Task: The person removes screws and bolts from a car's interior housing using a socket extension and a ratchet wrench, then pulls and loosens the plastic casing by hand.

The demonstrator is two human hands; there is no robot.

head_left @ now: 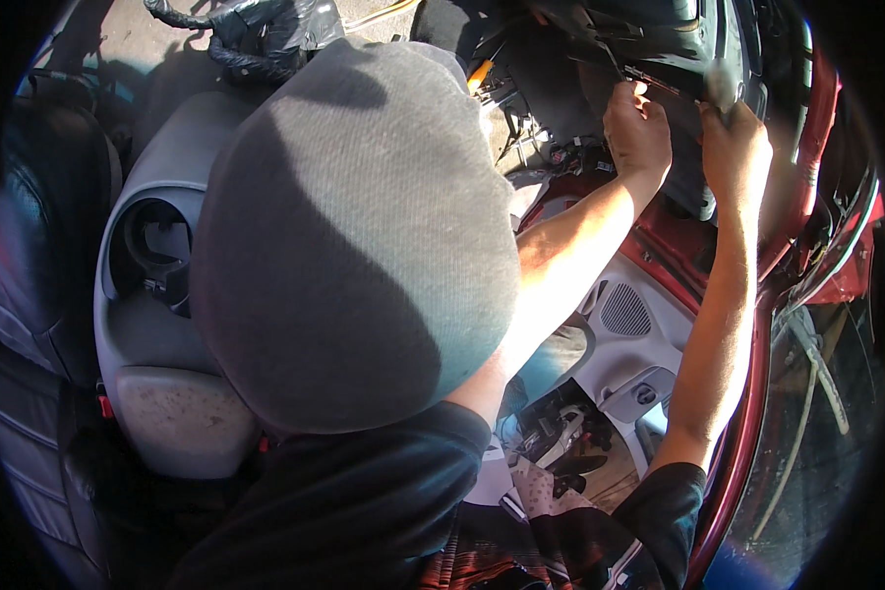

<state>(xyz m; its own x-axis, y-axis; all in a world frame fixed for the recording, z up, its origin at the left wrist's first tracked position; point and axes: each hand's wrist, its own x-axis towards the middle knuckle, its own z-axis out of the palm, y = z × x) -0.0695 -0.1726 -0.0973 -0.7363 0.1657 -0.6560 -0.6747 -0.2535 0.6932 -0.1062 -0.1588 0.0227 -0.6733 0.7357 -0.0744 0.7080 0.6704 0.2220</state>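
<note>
Both of my arms reach up and away under the dark dashboard (pixel 659 39) of a car. My left hand (pixel 637 128) is closed around a thin dark part with red wiring at the dashboard's underside. My right hand (pixel 736 147), just to its right, grips a grey rounded handle-like object (pixel 723 84) held against the same spot; what it is cannot be told. The two hands are a short gap apart. A grey knitted cap (pixel 354 236) on the head fills the middle of the picture and hides what is beneath it.
A grey centre console (pixel 157 324) with a round cup holder lies at the left, beside a black seat (pixel 39 226). A grey door panel with a speaker grille (pixel 624 310) and the red door frame (pixel 757 393) are at the right. Loose wiring and connectors (pixel 551 433) lie low.
</note>
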